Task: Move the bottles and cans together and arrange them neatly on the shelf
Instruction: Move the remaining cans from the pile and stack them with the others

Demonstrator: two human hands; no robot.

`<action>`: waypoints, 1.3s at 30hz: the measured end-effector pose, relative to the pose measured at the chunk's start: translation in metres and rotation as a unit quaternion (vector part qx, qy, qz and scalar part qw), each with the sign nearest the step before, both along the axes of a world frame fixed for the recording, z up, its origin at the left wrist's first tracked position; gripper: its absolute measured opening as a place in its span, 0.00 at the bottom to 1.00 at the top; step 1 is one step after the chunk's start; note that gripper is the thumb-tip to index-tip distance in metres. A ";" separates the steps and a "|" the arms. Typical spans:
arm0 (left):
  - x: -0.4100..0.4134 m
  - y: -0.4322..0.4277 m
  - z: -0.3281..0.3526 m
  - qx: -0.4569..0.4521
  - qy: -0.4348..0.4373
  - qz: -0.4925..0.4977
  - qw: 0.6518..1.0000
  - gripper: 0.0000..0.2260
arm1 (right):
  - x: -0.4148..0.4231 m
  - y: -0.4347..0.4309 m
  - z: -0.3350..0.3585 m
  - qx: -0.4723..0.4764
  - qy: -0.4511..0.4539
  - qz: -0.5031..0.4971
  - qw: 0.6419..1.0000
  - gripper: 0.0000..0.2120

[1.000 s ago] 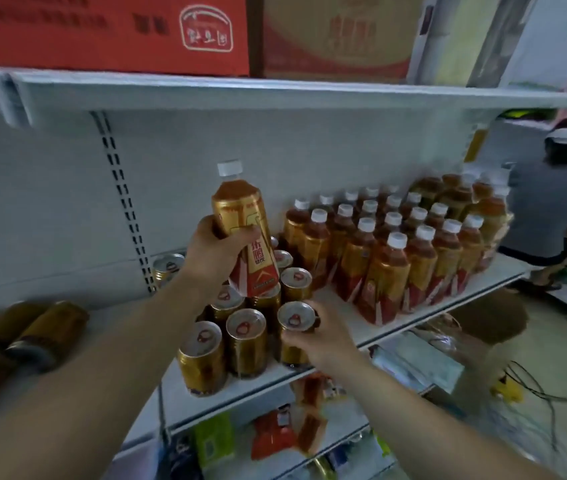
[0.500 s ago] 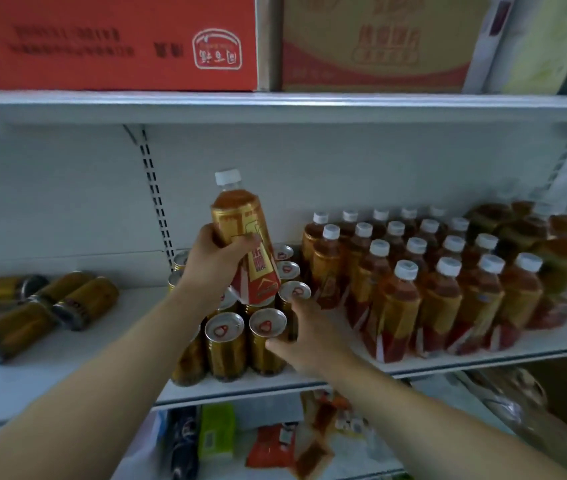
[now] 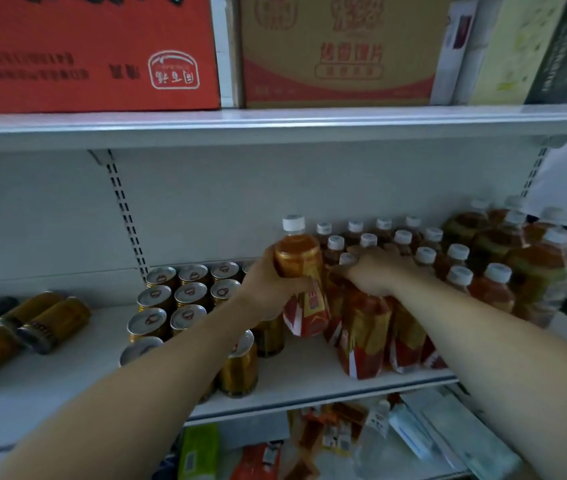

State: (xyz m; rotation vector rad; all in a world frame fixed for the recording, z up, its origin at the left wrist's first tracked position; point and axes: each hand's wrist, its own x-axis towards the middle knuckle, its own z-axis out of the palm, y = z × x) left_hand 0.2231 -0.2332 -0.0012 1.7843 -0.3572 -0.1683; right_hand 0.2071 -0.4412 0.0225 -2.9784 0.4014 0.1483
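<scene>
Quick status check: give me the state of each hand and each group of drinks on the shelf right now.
left hand: gripping the held bottle
held bottle: lifted, tilted, capped
right hand: resting on the bottle group
bottle group: upright, capped, packed together
upright cans: standing in rows, unopened
loose cans: lying on their sides, left end of shelf

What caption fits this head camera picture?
Left hand holds a bottle beside the shelf's bottle rows.
</scene>
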 end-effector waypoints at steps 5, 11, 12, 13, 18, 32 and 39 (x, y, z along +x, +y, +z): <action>0.008 -0.017 -0.017 0.105 -0.056 -0.063 0.991 0.36 | -0.004 -0.005 0.000 0.006 -0.022 0.016 1.000 0.27; 0.013 -0.011 -0.046 0.298 -0.132 -0.018 0.945 0.44 | -0.007 -0.008 -0.002 0.018 -0.046 0.022 0.999 0.23; 0.015 -0.007 -0.049 0.331 -0.137 0.005 0.934 0.43 | -0.007 -0.008 -0.003 0.020 -0.047 0.024 0.998 0.23; 0.019 -0.004 -0.050 0.349 -0.138 0.019 0.927 0.43 | -0.007 -0.008 -0.003 0.021 -0.049 0.025 0.998 0.23; 0.020 -0.006 -0.055 0.281 -0.128 -0.035 0.951 0.34 | -0.004 -0.006 -0.004 0.016 -0.049 0.024 0.998 0.24; 0.019 -0.010 -0.055 0.490 -0.136 -0.052 0.860 0.45 | -0.005 -0.008 -0.003 -0.006 -0.028 0.041 0.999 0.33; 0.023 0.063 -0.033 0.446 -0.116 -0.064 0.885 0.31 | -0.014 0.003 0.020 -0.080 -0.060 0.075 0.992 0.32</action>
